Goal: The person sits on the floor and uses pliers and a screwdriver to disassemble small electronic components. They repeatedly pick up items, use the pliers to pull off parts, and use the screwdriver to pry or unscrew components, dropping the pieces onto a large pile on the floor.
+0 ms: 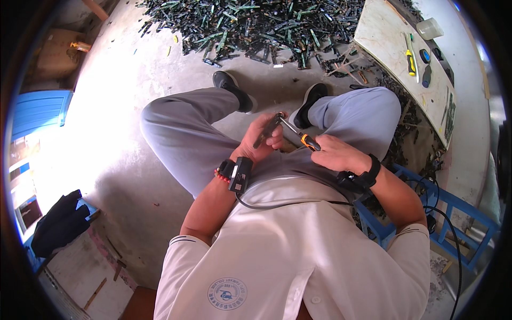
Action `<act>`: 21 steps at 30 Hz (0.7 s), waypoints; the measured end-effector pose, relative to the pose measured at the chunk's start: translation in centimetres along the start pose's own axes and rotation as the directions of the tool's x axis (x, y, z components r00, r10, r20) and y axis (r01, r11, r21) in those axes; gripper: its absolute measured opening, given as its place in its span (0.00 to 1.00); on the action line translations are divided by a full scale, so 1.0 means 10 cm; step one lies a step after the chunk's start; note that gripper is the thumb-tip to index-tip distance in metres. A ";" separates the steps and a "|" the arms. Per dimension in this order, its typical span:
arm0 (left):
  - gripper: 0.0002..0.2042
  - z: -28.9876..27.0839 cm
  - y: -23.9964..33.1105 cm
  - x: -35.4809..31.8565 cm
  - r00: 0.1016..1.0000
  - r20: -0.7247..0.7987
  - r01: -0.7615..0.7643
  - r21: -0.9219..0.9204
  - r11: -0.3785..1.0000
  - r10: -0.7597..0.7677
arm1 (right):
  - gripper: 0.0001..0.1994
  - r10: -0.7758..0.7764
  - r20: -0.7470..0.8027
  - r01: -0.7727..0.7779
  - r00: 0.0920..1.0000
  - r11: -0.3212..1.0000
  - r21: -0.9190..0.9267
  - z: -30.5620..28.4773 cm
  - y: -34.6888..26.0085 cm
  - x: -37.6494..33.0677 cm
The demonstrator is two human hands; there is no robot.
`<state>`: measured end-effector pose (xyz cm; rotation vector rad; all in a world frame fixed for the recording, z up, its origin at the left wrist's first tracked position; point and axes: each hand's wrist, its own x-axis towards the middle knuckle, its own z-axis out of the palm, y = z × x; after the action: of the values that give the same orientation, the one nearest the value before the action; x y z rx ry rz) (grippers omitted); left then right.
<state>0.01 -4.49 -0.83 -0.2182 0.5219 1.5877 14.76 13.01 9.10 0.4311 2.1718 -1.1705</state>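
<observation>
Screw-working step on a dark strip, centre of frame.
Left hand (261, 143) grips the dark strip (266, 130); right hand (336, 154) closes around the orange-handled screwdriver (298, 136), tip on the strip's upper end. Judged next: steady alignment, controlled turning.

Hands (298, 146) work screwdriver (298, 136) (dark part (266, 130) held).

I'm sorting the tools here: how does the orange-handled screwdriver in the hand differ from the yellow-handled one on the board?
The orange-and-black-handled screwdriver is gripped in the right hand, its tip at the dark strip held by the left hand. The yellow-and-black-handled screwdriver lies untouched on the pale board. Both have two-tone handles.
</observation>
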 end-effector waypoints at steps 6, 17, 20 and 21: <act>0.15 0.03 -0.01 0.01 0.994 -0.105 0.000 0.029 1.000 0.003 | 0.14 0.014 -0.055 -0.019 0.998 0.996 -0.092 0.05 0.00 0.07; 0.16 0.05 -0.06 0.03 0.965 -0.244 -0.013 0.334 0.942 0.100 | 0.12 0.234 0.213 -0.295 0.949 0.897 0.328 -0.08 -0.12 0.20; 0.16 0.03 -0.07 0.00 0.964 -0.230 -0.031 0.396 0.918 0.132 | 0.09 0.247 0.316 -0.360 0.916 0.852 0.380 -0.11 -0.08 0.25; 0.16 0.04 -0.08 -0.01 0.964 -0.222 -0.044 0.410 0.911 0.146 | 0.09 0.268 0.356 -0.397 0.895 0.843 0.363 -0.15 -0.11 0.26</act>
<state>0.85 -4.38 -0.62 -0.0780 1.0573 1.5169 11.70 13.65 8.67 0.7436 1.4998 -1.4031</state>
